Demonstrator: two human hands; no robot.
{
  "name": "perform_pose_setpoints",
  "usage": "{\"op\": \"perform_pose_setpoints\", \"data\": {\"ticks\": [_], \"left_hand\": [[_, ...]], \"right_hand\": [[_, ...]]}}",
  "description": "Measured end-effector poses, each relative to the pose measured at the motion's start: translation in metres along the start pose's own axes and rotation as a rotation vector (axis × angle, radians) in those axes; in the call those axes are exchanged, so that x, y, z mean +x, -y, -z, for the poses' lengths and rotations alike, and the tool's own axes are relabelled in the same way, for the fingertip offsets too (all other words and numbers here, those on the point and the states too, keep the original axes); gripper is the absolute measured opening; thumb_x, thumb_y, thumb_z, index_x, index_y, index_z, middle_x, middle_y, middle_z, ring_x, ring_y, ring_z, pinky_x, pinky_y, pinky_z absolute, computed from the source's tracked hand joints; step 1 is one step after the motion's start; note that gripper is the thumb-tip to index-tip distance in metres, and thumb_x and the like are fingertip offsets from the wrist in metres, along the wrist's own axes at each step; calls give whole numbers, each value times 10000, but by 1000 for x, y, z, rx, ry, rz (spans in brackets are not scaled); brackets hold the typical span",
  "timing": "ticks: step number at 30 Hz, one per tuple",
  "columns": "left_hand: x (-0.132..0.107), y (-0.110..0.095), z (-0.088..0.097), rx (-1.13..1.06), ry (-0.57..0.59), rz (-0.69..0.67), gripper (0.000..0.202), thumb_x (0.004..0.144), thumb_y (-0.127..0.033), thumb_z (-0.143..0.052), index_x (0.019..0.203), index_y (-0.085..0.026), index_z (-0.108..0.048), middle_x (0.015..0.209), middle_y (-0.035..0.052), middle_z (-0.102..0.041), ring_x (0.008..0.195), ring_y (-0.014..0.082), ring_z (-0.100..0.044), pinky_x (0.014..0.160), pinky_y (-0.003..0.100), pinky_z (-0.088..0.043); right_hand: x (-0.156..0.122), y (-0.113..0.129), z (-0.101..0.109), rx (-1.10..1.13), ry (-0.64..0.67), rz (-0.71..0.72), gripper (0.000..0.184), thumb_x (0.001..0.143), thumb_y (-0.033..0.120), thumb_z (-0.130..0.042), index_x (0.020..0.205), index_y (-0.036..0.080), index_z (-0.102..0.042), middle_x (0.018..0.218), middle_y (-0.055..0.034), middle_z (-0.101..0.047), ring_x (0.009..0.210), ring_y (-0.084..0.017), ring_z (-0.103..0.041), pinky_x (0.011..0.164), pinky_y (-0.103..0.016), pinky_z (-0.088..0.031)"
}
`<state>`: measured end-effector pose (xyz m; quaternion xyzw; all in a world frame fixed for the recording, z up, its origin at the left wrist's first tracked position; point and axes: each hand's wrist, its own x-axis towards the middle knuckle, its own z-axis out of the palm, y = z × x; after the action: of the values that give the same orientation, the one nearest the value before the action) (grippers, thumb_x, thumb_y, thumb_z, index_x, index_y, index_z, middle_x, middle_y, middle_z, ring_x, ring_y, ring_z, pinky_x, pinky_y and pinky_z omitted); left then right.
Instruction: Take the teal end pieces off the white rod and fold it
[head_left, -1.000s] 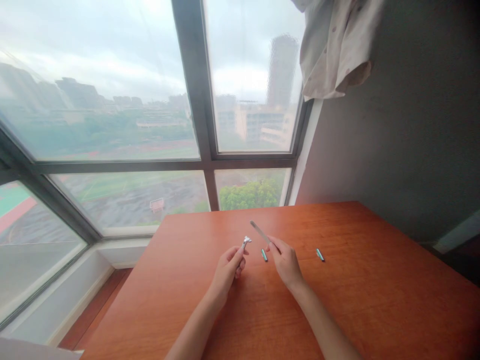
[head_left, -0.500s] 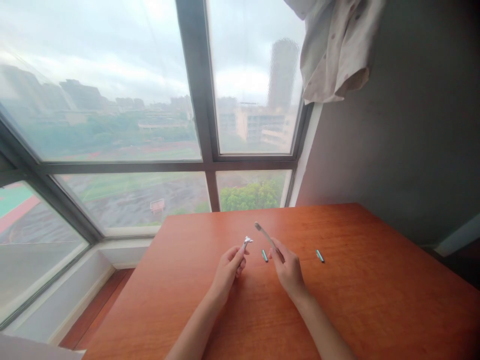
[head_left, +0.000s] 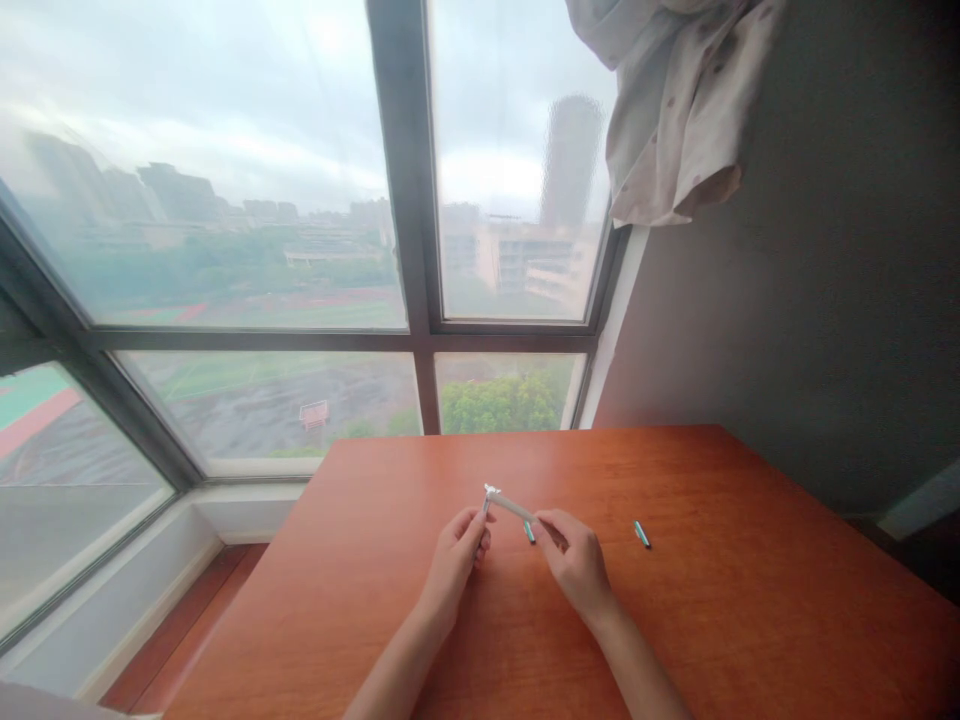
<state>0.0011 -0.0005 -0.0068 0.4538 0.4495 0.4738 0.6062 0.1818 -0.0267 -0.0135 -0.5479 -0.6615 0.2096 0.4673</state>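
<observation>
Brush well clear of table edges

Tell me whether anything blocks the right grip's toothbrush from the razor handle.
Nothing visible does: the toothbrush overlaps the razor handle in view, contact unclear. The nearer razor cartridge lies on the table, not between them.

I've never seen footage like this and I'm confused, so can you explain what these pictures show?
There's no machine here, just a person's bare hands, seen from a camera worn on the head, looking forward and down. The left hand holds a slim silvery handle. The right hand holds a thin pale stick; its tip overlaps the handle's top, though actual contact is hard to tell. On the brown table lie two small teal-and-dark pieces: a near piece by the right fingertips, and a far piece farther right.
</observation>
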Motion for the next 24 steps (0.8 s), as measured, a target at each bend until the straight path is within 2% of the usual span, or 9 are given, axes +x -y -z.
{"op": "perform_pose_setpoints", "data": {"ticks": [6, 10, 14, 17, 21, 24], "left_hand": [[-3, 0, -2, 29, 8, -29, 363, 751, -517, -625, 826, -164, -597, 543, -63, -473, 451, 74, -369, 440, 188, -261], [-2, 1, -1, 90, -9, -72, 378, 762, -523, -609, 855, -157, -615, 541, -63, -462, 460, 82, -365, 445, 197, -267], [-1, 2, 1, 151, -50, -116, 403, 776, -542, -582, 852, -149, -623, 530, -70, -423, 455, 87, -336, 440, 205, -250], [0, 2, 2, 177, -38, -134, 413, 783, -551, -565, 845, -147, -620, 522, -80, -383, 456, 88, -302, 441, 207, -229], [0, 1, 3, 212, 6, -135, 423, 791, -568, -539, 819, -153, -619, 520, -83, -353, 467, 95, -295, 459, 212, -224], [-1, 0, 5, 279, -12, -145, 429, 786, -579, -535, 799, -161, -630, 527, -80, -333, 488, 104, -310, 480, 217, -232]], "right_hand": [[-3, -4, -3, -25, 16, 8, 184, 898, 297, -492, 885, 203, -650, 809, -41, -677, 718, -178, -629, 645, -224, -469], [-1, 0, -2, -74, 58, 47, 228, 925, 282, -449, 903, 216, -666, 789, -30, -658, 734, -176, -613, 683, -230, -455], [0, 6, -1, -94, 58, 59, 310, 959, 300, -392, 908, 225, -688, 766, -27, -640, 723, -168, -607, 671, -223, -437], [-1, 6, 0, -149, 63, 45, 296, 953, 341, -423, 919, 236, -698, 760, -19, -632, 674, -155, -595, 638, -217, -422], [-1, -1, 0, -219, 63, 45, 299, 947, 381, -441, 953, 242, -706, 738, -17, -630, 654, -151, -590, 643, -216, -418], [1, -8, 2, -229, 15, 19, 337, 954, 395, -420, 971, 236, -716, 735, -29, -645, 682, -161, -607, 661, -218, -426]]}}
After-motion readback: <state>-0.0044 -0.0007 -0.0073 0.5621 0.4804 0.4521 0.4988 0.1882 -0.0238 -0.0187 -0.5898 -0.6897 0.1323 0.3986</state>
